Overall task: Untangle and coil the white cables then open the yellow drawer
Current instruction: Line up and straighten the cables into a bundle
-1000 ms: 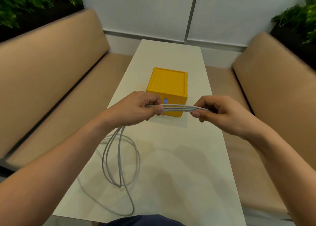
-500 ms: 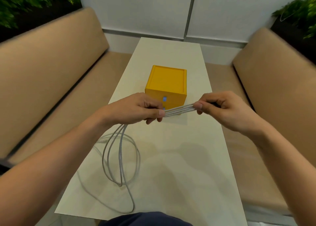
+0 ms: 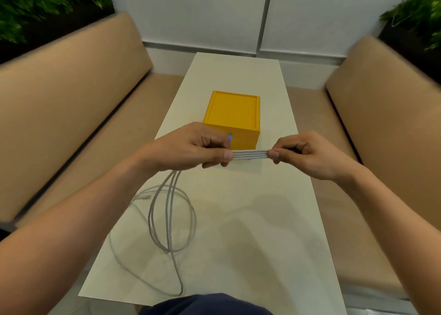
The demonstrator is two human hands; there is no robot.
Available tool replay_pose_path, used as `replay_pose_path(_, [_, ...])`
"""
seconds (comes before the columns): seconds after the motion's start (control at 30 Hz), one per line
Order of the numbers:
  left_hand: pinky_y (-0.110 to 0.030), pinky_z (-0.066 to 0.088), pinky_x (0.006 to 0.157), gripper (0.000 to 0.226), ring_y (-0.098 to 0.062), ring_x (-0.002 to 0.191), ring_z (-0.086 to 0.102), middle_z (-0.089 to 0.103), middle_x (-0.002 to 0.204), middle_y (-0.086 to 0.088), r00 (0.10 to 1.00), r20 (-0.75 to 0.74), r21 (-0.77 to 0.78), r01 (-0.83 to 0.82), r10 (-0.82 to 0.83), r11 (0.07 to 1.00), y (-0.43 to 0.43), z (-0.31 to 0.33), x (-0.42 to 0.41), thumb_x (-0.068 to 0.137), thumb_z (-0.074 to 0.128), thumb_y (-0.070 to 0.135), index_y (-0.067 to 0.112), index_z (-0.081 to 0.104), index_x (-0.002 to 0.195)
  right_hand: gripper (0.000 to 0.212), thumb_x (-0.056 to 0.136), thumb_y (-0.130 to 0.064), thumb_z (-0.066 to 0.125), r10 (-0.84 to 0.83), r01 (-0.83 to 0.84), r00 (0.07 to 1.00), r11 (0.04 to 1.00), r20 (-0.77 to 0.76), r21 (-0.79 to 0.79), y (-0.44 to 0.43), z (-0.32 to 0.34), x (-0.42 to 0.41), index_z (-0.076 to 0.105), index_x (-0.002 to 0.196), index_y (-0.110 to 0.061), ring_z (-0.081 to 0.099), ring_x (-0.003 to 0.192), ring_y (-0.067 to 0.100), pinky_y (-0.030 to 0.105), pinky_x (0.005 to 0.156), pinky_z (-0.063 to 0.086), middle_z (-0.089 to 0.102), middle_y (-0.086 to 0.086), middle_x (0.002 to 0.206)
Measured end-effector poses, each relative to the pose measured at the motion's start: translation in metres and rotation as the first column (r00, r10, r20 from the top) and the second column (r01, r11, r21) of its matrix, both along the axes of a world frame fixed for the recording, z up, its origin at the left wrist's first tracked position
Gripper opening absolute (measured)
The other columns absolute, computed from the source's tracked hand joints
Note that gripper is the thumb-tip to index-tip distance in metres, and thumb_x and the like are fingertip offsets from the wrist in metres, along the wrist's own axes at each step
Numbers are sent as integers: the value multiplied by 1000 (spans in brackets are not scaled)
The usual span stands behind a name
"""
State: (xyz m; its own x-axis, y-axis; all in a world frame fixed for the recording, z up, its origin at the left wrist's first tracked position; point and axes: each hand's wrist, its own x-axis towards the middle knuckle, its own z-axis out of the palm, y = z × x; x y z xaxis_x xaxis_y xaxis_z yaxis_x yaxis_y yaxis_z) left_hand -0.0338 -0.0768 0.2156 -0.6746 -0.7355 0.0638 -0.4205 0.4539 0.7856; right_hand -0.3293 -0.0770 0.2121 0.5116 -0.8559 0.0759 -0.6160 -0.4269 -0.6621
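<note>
Pinched four side-by-side strands of white cable [image 3: 249,154] taut just in front of the one yellow drawer [image 3: 232,114], with left hand [image 3: 191,147] and right hand [image 3: 307,157] each clenched on them. Trailed about three strands down to loose loops on the table [image 3: 274,219], nearer than the drawer.

white table [image 3: 274,231], yellow drawer [image 3: 232,114] (shut), cable loops [image 3: 171,221]

Left hand [image 3: 191,147] and right hand [image 3: 307,154] are bare; the clothing [image 3: 205,305] is dark navy

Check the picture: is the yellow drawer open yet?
No, the yellow drawer sits shut on the table, its front flush and nothing pulled out.
</note>
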Motion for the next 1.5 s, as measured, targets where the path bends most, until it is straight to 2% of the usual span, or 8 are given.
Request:
replay_pose_path(0.27, [-35,39,61,32,-14,59,48,54,59,5,994,19,-29,-103,103,994,-10,-11,14,95,58,47,23,68,77,31,100,-31,61,124,-123,988,992,89,-20,17,13,14,69,74,-16,39,52,7,13,55,32,51,-4,59])
replay_pose_path(0.63, [-30,37,56,30,-19,59,46,58,62,-2,996,36,107,-89,85,990,-14,-20,12,105,58,28,15,68,80,32,102,-33,60,-36,35,999,997,-12,-75,2,-2,14,68,75,-18,35,49,10,20,48,26,45,5,55])
replay_pose_path(0.77, [-30,50,73,25,-7,76,67,73,91,8,945,263,7,-203,194,979,-16,-22,7,107,50,40,23,68,106,32,103,-33,59,-55,53,998,996,-25,-76,1,-4,22,68,75,-19,36,50,10,20,49,27,43,-5,53])
replay_pose_path(0.9, [-20,42,87,46,0,109,57,56,121,24,931,300,-96,-189,210,977,-6,-20,-11,103,45,57,32,51,141,32,103,-32,59,-75,73,997,995,-20,-70,0,-6,26,67,75,-19,37,48,10,19,49,27,43,-11,51])
replay_pose_path(1.07, [-24,42,66,29,-3,71,56,68,80,10,979,117,-9,-167,167,986,1,-28,-35,107,47,43,24,65,94,30,103,-32,59,-81,76,996,993,-44,-94,3,-4,26,69,78,-19,39,49,11,19,48,28,46,-10,52])
replay_pose_path(1.2, [-31,41,59,24,-9,61,47,52,65,12,984,-41,150,-164,172,975,-1,-28,-37,105,54,42,22,65,96,31,104,-35,58,-103,98,993,992,-62,-78,7,-2,19,72,82,-19,39,48,10,18,48,29,45,-11,51])
replay_pose_path(1.37, [-13,35,53,34,0,54,43,50,57,20,988,54,124,-151,145,981,-1,-10,-41,106,50,43,22,73,93,32,103,-44,54,-96,94,992,995,-85,-29,10,2,14,73,86,-26,37,47,10,19,47,29,44,-10,51])
replay_pose_path(1.5, [-34,38,61,33,-11,64,48,57,66,4,983,98,-11,-155,155,988,-1,-4,-36,105,53,43,26,69,81,28,103,-45,55,-20,36,992,991,-123,129,8,7,11,72,96,-24,47,56,6,22,56,38,60,-13,66])
